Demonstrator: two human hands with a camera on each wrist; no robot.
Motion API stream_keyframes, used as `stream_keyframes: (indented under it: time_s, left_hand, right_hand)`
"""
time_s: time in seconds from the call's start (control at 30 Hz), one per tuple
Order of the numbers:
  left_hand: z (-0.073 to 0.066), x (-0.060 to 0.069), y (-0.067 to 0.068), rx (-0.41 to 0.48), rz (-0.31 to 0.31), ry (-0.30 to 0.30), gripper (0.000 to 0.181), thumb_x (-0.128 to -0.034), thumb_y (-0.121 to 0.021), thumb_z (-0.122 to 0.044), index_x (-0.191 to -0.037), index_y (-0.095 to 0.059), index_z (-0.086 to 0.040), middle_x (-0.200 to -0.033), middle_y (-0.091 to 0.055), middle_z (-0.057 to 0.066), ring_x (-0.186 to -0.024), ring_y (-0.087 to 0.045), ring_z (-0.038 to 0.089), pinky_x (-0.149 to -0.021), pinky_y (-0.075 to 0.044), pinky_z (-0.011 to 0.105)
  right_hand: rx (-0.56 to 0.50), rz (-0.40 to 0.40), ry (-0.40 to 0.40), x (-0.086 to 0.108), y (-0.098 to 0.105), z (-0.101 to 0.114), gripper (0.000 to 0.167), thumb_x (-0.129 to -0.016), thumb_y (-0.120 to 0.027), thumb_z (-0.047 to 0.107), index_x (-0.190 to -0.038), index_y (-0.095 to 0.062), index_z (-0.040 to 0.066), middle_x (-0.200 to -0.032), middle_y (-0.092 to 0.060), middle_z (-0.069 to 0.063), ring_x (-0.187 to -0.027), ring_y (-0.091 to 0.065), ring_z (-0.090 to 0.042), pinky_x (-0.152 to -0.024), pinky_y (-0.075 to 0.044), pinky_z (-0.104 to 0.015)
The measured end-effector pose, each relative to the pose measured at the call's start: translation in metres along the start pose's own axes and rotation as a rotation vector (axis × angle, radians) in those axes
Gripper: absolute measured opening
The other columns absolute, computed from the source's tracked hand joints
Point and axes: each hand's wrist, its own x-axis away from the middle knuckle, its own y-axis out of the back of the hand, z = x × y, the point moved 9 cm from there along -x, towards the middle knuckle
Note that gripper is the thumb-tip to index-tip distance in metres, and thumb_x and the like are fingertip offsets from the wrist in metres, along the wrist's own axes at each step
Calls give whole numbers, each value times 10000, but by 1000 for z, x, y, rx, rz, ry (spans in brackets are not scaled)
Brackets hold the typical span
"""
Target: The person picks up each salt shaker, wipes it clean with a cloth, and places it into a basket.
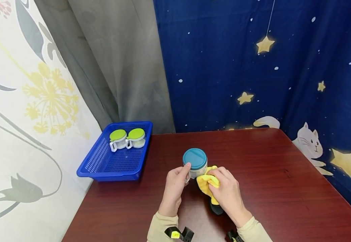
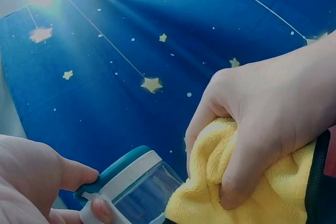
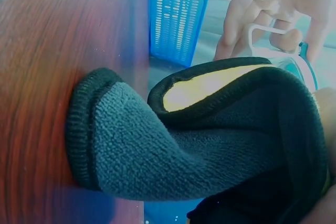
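A clear seasoning jar with a teal lid (image 1: 195,158) is held up over the table by its white handle. My left hand (image 1: 175,188) grips that handle, with the thumb up near the lid's edge. My right hand (image 1: 228,190) bunches a yellow cloth (image 1: 207,183) and holds it against or very close to the jar's right side. In the right wrist view, the dark grey back of the cloth (image 3: 142,145) with its black edging hangs down and hides much of the jar. The left wrist view shows the jar tilted, its glass wall (image 2: 149,192) beside the cloth.
On the left of the dark red wooden table (image 1: 278,188) stands a blue plastic basket (image 1: 111,175). Two jars with green lids (image 1: 118,135) and white handles sit inside it, toward the back. A blue star-patterned curtain (image 1: 223,60) and a grey curtain hang behind the table.
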Motion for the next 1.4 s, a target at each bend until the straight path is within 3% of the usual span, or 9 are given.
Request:
stream_keyframes:
  time_s: [0.2,0.33,0.6,0.93,1.23,1.4]
  left_hand:
    - [3,0,3,-5,-5,15,541,-947,-704,-322,-622,-445,26,-548,-382,-11,-626,-428,191,-642,-419,312]
    - [5,0,5,-20,-9,20,514,-933,-718,-320,-571,-446,-76,-541,-375,-21,-628,-445,183,-666,-455,342]
    - [8,0,8,-49,-18,39,518,-893,-765,-338,-585,-470,-45,-534,-394,-28,-727,-541,200,-775,-539,433]
    - [10,4,8,-43,-25,54,516,-918,-734,-348,-589,-456,-65,-536,-393,-9,-663,-516,189,-707,-532,401]
    - [9,2,8,-29,-22,55,524,-889,-766,-365,-559,-431,-134,-531,-347,-44,-628,-520,190,-777,-569,471]
    - [6,2,9,41,-24,60,489,-886,-777,-340,-591,-474,-93,-567,-411,-16,-653,-582,190,-771,-578,474]
  right_hand:
    - [0,-6,2,0,2,1,375,-664,-848,43,-981,-716,194,-970,-608,78,-879,-572,-121,-728,-520,-360]
    - [-18,-59,3,-4,13,3,372,-679,-855,65,-1001,-729,204,-993,-622,86,-902,-575,-111,-760,-491,-294]
    - [-124,-183,40,-17,37,11,442,-669,-881,20,-1051,-754,203,-1064,-662,65,-952,-595,-124,-841,-450,-141]
    - [-123,-161,17,-16,38,12,423,-696,-876,63,-1070,-749,213,-1094,-679,74,-970,-597,-128,-864,-442,-129]
    - [-129,-193,36,-16,40,15,451,-672,-894,41,-1074,-756,193,-1093,-685,55,-969,-606,-140,-896,-433,-120]
    - [-86,-162,13,-9,31,10,406,-701,-874,75,-1066,-741,194,-1065,-669,67,-949,-595,-134,-850,-454,-162]
